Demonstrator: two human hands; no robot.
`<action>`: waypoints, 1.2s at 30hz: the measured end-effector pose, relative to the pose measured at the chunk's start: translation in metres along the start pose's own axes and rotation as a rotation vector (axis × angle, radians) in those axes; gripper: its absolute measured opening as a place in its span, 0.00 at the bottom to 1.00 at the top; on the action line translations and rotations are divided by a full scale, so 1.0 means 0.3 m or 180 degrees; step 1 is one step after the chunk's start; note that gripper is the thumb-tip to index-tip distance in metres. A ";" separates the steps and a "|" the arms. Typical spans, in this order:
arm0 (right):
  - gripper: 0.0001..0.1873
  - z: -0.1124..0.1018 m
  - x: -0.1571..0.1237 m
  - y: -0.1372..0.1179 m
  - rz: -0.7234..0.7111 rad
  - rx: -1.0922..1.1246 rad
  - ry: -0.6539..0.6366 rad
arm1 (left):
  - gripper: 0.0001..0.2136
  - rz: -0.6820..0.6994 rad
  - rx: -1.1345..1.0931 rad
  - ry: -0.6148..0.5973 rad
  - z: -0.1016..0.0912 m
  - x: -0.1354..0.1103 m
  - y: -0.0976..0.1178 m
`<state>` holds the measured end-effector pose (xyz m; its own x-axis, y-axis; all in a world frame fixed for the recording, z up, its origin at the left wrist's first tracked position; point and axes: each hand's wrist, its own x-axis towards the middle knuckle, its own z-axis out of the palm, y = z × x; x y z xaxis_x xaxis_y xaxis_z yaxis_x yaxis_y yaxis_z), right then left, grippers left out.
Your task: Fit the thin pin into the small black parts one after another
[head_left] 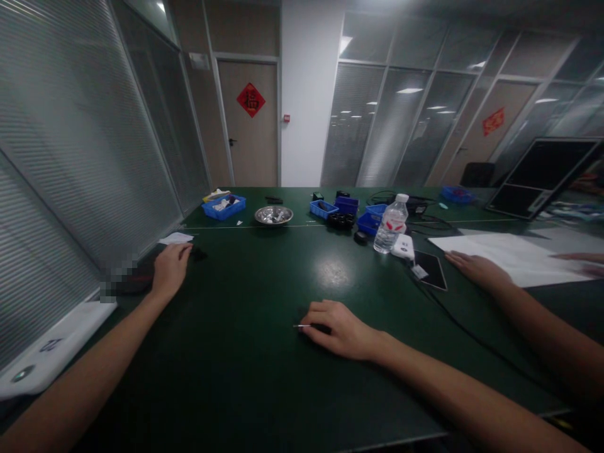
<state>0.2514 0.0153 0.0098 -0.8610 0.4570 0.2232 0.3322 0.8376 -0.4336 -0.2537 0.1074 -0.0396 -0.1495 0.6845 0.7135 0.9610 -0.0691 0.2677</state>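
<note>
My left hand is closed at the left side of the green table, its fingertips pinched together. What they hold, if anything, I cannot make out. Just behind it lies a small white paper, and a small dark thing is to its right. Resting on the table near the middle, my right hand is closed around a slim tool with a thin metal tip. The tip points left, and the fingers hide the rest of it.
A steel bowl with small bits and blue bins stand at the back. A water bottle, a dark tablet and a black cable lie right. Another person's hand touches large white paper.
</note>
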 end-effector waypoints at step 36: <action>0.14 0.004 0.004 -0.006 0.0047 -0.0009 -0.0003 | 0.18 -0.0038 -0.0298 -0.0082 0.001 -0.005 0.016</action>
<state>0.2493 0.0141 0.0097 -0.8563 0.4692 0.2159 0.3461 0.8316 -0.4344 -0.2486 0.1062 -0.0397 -0.1538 0.7040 0.6934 0.9331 -0.1274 0.3363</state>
